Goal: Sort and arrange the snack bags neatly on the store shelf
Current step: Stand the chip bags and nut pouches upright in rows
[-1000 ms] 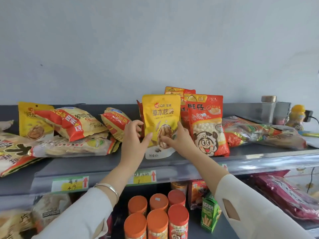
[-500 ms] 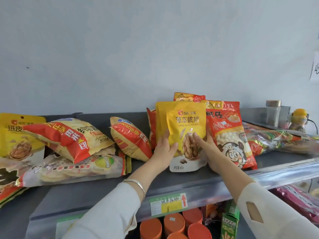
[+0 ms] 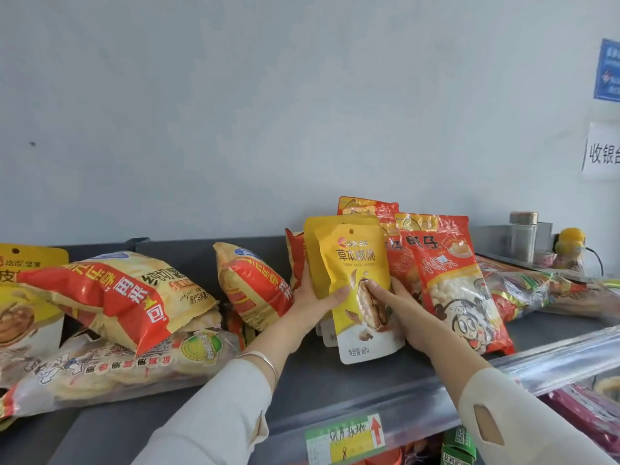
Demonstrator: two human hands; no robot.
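Standing upright on the shelf (image 3: pixel 335 384) just left of a red bag (image 3: pixel 449 280), the yellow bag (image 3: pixel 355 263) is being gripped by the left hand (image 3: pixel 312 298) and right hand (image 3: pixel 407 313) at its side edges.

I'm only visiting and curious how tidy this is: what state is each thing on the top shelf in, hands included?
yellow walnut pouch: upright, held from both sides.
left hand: grips the pouch's left edge.
right hand: holds the pouch's right edge, one finger on its front.
red ball-snack bag: upright, leaning back beside the pouch.
large chip bag: lying tilted on the cracker pack.
cracker pack: lying flat.
glass jar: upright, lid on.
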